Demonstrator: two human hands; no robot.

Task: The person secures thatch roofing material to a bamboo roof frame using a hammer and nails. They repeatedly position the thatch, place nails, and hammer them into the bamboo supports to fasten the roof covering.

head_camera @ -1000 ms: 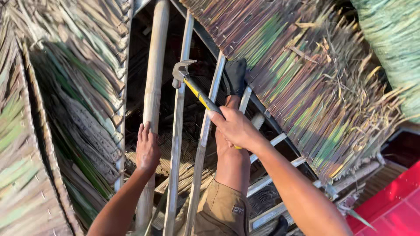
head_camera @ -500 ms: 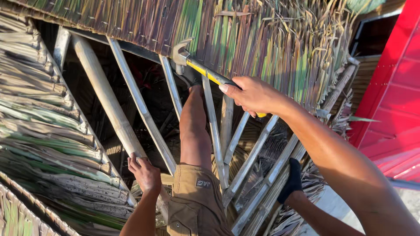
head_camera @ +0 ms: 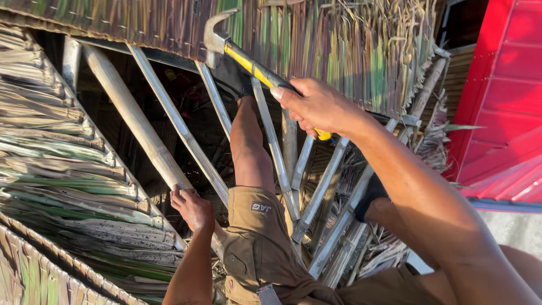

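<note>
The right hand (head_camera: 319,106) is closed around the handle of a hammer (head_camera: 248,62), with the fingers wrapped over the lower, yellow and black part of the handle. From this grip the handle goes up and to the left, and the steel head with its claw is at the far end, just in front of the edge of the thatch (head_camera: 316,45). I cannot tell if the head touches the thatch. Below the grip, the forearm runs down to the right corner of the view. To the lower left of the grip, well apart from it, the left hand (head_camera: 193,208) is closed on a thick round pole (head_camera: 132,121); the fingers curl over the lower end of the pole, which climbs from there up and to the left. Between the two hands is the person's leg in brown shorts (head_camera: 257,240), the knee bent, and the foot in a dark shoe (head_camera: 231,76) rests on the frame just below the hammer head. Under the grip several thin grey battens (head_camera: 327,186) cross each other, and the other foot in a dark shoe (head_camera: 370,197) stands among them. Farther to the left, behind the pole, layers of dry palm leaves (head_camera: 62,169) cover the roof. To the right of the grip, beyond the thatch, there is a red wall (head_camera: 502,101).
</note>
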